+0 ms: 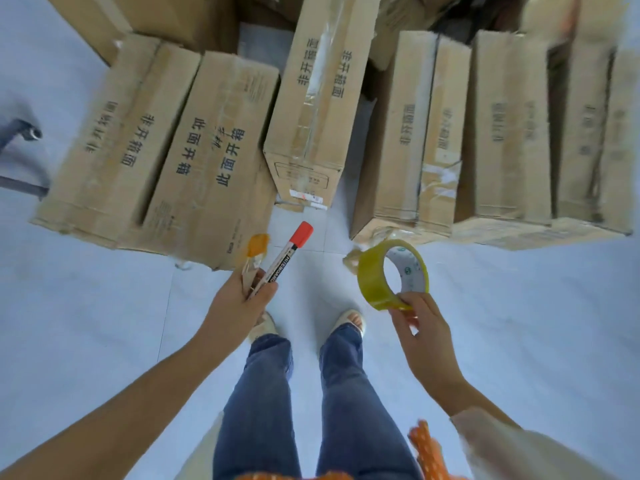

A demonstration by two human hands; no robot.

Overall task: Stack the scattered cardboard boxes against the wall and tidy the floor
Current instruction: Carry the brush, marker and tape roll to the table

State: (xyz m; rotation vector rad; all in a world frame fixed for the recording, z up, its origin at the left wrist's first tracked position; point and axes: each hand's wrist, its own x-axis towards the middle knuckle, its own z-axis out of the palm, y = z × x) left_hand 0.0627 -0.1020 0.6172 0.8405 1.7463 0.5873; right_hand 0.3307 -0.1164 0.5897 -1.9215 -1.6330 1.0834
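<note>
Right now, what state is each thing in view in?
left hand: grips marker and orange-tipped tool
marker: capped, held tilted
right hand: pinches tape roll
tape roll: held off the floor
cardboard boxes: lying on floor, taped, unstacked

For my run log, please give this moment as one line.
left hand: holds marker | right hand: holds tape roll | boxes: on floor
</note>
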